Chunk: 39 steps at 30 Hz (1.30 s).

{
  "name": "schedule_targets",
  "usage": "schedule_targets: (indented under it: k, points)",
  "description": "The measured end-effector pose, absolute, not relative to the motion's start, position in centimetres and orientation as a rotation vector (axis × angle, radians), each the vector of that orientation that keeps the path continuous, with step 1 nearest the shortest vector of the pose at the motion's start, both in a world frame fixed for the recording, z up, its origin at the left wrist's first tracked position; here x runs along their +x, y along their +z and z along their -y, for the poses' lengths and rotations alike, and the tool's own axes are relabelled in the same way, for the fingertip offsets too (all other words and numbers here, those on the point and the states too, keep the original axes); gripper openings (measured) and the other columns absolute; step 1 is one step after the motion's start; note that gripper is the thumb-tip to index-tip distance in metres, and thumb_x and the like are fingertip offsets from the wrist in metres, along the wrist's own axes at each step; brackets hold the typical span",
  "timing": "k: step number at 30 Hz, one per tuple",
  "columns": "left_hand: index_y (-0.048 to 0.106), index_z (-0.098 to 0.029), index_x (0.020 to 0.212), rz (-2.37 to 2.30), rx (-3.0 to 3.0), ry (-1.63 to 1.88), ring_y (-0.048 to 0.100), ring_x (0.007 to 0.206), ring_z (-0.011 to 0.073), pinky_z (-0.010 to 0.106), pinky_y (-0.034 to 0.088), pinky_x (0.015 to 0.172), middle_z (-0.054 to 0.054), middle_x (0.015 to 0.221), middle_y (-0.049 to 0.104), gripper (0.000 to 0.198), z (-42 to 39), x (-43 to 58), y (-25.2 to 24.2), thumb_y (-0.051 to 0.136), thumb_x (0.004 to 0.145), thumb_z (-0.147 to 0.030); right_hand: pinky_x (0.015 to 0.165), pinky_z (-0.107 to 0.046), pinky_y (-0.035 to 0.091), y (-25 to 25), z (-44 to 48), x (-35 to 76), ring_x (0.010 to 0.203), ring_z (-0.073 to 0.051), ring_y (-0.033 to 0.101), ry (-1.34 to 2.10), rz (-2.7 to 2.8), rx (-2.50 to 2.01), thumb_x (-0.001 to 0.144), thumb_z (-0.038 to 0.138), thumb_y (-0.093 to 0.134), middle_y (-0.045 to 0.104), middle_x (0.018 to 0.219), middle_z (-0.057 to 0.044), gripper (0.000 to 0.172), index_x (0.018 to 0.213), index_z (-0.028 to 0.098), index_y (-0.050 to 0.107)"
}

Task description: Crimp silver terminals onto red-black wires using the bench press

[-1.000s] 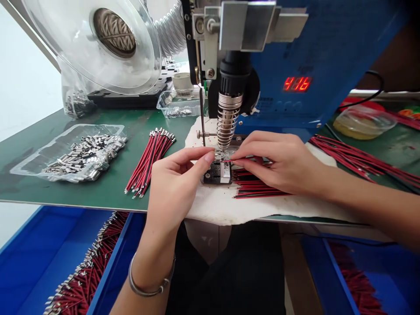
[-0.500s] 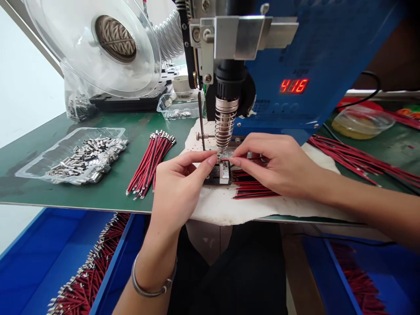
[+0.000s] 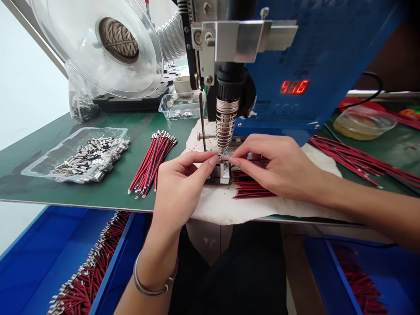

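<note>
My left hand [image 3: 183,188] is pinched at the left of a small metal fixture [image 3: 225,173]; what lies between its fingertips is too small to make out. From the right, my right hand [image 3: 278,164] pinches a thin red wire that reaches over the fixture. The spring-wrapped tip of the soldering machine [image 3: 226,120] stands just above, between both hands. Under my right hand a bundle of red and black wires [image 3: 251,188] rests on the white cloth [image 3: 223,210]. Left of my left hand lies a bundle of wires with metal ends [image 3: 152,164].
A clear tray of metal parts [image 3: 88,162] sits at the left, behind it a large clear reel [image 3: 78,48]. The blue machine housing [image 3: 282,52] rises at the back. More red wires [image 3: 357,159] lie right. Blue bins [image 3: 113,262] stand below the table edge.
Both hands keep nearly the same place and pinch at the fixture. The view has shifted slightly, so the tray and reel appear a little further right.
</note>
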State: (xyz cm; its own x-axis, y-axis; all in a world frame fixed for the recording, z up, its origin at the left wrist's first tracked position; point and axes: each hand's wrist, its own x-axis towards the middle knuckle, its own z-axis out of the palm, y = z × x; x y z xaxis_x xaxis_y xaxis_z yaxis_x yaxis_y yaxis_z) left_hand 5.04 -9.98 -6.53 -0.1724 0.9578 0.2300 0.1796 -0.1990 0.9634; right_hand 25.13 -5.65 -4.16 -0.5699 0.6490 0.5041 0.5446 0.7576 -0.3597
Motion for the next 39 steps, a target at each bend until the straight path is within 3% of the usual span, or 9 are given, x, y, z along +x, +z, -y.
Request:
schedule_targets:
  k: [18, 39]
  points:
    - [0.083, -0.024, 0.093, -1.389, 1.387, 1.442, 0.066, 0.070, 0.0176, 0.026, 0.047, 0.056, 0.005, 0.082, 0.076, 0.022, 10.07, 5.11, -6.42, 0.080, 0.078, -0.040, 0.061, -0.027, 0.038, -4.01, 5.80, 24.83, 0.061, -0.011, 0.052, 0.201, 2.311, -0.943, 0.095, 0.029, 0.060, 0.068, 0.079, -0.001, 0.017, 0.088, 0.019, 0.071]
    - [0.084, -0.028, 0.091, -1.390, 1.349, 1.451, 0.070, 0.078, 0.0177, 0.024, 0.052, 0.066, 0.003, 0.088, 0.078, 0.014, 10.06, 5.24, -6.65, 0.081, 0.078, -0.035, 0.061, -0.025, 0.039, -4.13, 5.96, 24.81, 0.060, -0.009, 0.053, 0.211, 2.281, -0.923, 0.094, 0.026, 0.063, 0.067, 0.078, 0.000, 0.015, 0.088, 0.016, 0.073]
